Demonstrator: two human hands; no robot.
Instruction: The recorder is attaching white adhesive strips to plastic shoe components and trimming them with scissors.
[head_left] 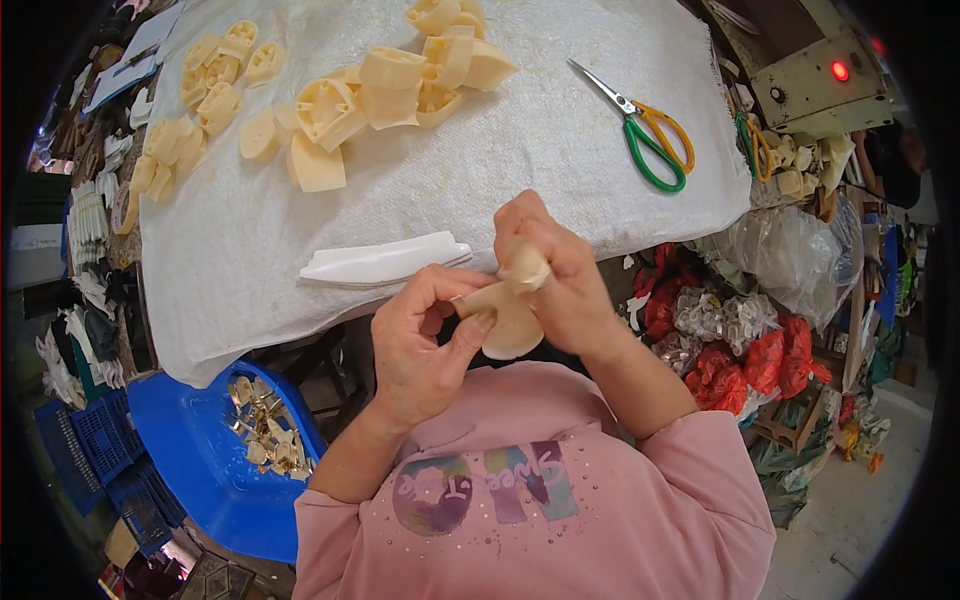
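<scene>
Close in front of my body, both hands are on a cream, curved piece with a rounded, flaring lower edge (513,328), which looks like a shoe heel. My left hand (425,340) pinches its left edge between thumb and fingers. My right hand (560,275) is closed around its narrow upper part, where a rounded cream end (526,268) shows between the fingers. Just beyond my left hand, a small stack of curved white strips (385,258) lies at the table's near edge. Scissors with one green and one yellow handle (640,130) lie partly open to the far right.
Several hollow cream heels (390,85) are heaped on the white-covered table (430,180), with smaller ones (215,75) at the far left. A blue chair (215,480) at lower left bears gold-coloured pieces (265,430). Right of the table are a machine box with a red light (825,85) and red bags (765,360).
</scene>
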